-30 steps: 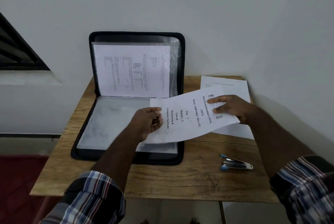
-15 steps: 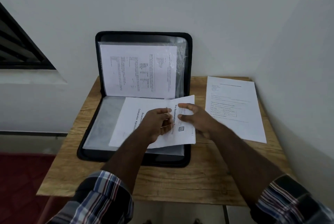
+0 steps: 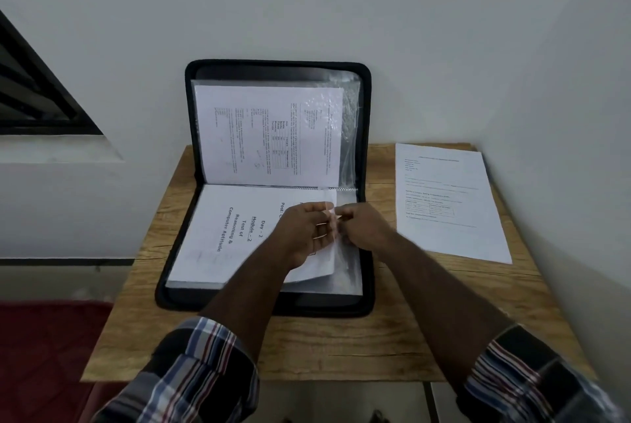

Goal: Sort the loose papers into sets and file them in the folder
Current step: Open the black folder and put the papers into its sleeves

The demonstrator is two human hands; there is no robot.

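A black zip folder (image 3: 366, 135) stands open on the wooden table (image 3: 307, 344), its upper half leaning on the wall with a printed page in a clear sleeve. A printed sheet (image 3: 218, 228) headed "Test of Reasoning & Computer Aptitude" lies on the flat lower half, reaching almost to the spine. My left hand (image 3: 304, 234) pinches the lifted edge of the clear plastic sleeve (image 3: 345, 262) at the sheet's right side. My right hand (image 3: 363, 229) is right beside it, fingers curled on the sheet's right edge. One loose form (image 3: 447, 204) lies flat to the right of the folder.
The table fits into a corner, with white walls behind it and on the right. A dark window frame (image 3: 37, 105) is at far left. Red floor (image 3: 44, 354) shows below the table's left edge. Bare wood runs along the table's front.
The printed sheet has moved left from over the table's right side onto the folder's lower half. Both hands came together at its right edge. The loose form is now uncovered.
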